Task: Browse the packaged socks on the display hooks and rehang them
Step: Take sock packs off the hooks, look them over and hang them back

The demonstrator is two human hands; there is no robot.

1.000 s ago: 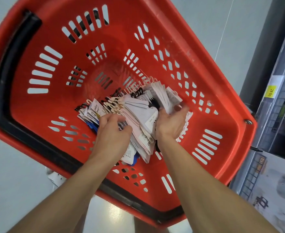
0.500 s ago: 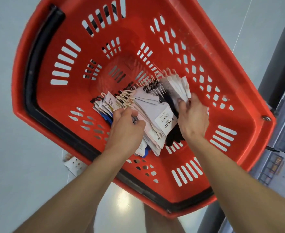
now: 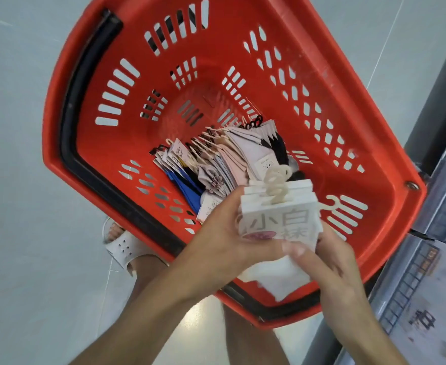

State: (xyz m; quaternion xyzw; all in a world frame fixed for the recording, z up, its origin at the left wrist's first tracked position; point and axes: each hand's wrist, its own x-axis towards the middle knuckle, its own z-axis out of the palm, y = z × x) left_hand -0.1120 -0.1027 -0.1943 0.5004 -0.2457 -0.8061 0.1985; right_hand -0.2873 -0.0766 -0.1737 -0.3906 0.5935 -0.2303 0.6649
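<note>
We see left hand (image 3: 216, 241) and right hand (image 3: 329, 262) pinching a white sock-pack stack (image 3: 279, 217) above the red basket (image 3: 348, 106).

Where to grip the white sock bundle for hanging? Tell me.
Pinch the stacked card headers from both flat sides, just under the cream hooks, as the left hand and right hand roughly do. That likely keeps the hooks aligned and clear.

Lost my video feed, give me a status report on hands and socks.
Left hand and right hand both gripping a white sock bundle above the red basket. Remaining sock packs in basket. Nothing obstructing.
</note>
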